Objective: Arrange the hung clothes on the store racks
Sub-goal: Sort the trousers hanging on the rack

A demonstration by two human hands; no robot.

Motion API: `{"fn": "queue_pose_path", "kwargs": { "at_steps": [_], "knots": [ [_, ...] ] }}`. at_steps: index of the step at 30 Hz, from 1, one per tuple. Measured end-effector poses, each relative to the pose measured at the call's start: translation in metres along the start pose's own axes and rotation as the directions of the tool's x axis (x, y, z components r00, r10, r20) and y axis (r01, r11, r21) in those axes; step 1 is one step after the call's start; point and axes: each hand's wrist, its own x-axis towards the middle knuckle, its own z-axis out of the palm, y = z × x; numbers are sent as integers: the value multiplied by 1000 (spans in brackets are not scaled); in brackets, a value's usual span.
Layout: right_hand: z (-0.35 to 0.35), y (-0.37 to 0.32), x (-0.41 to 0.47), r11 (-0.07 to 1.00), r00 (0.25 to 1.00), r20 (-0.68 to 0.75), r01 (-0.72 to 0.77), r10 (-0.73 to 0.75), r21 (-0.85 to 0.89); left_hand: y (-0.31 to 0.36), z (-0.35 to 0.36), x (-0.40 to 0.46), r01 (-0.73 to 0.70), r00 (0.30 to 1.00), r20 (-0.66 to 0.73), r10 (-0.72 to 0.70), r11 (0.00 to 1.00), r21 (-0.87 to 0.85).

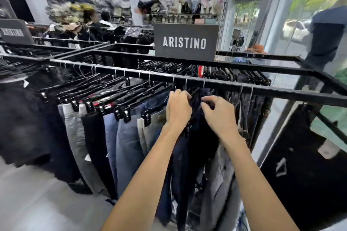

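A black metal rack rail carries several trousers on black clip hangers. Grey, black and blue trousers hang to the left. Dark navy trousers hang between my two hands. My left hand has its fingers curled over the top of a hanger just left of the navy pair. My right hand pinches the hanger clip at the top of the navy trousers. Denim trousers hang to the right.
An ARISTINO sign stands on the rack top. A second rail of hangers runs behind. A black garment hangs at the right end. A person stands by the glass front at the right; other people are at the back left.
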Motion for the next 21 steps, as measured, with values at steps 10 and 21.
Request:
{"fn": "queue_pose_path", "kwargs": {
  "at_steps": [10,21],
  "knots": [
    [124,-86,-3,988,988,95,109,-120,109,-131,-50,19,204,975,39,-218,952,227],
    [188,-120,2,990,987,87,140,-139,-10,-201,-91,34,130,991,3,-130,989,-65]
  ]
}}
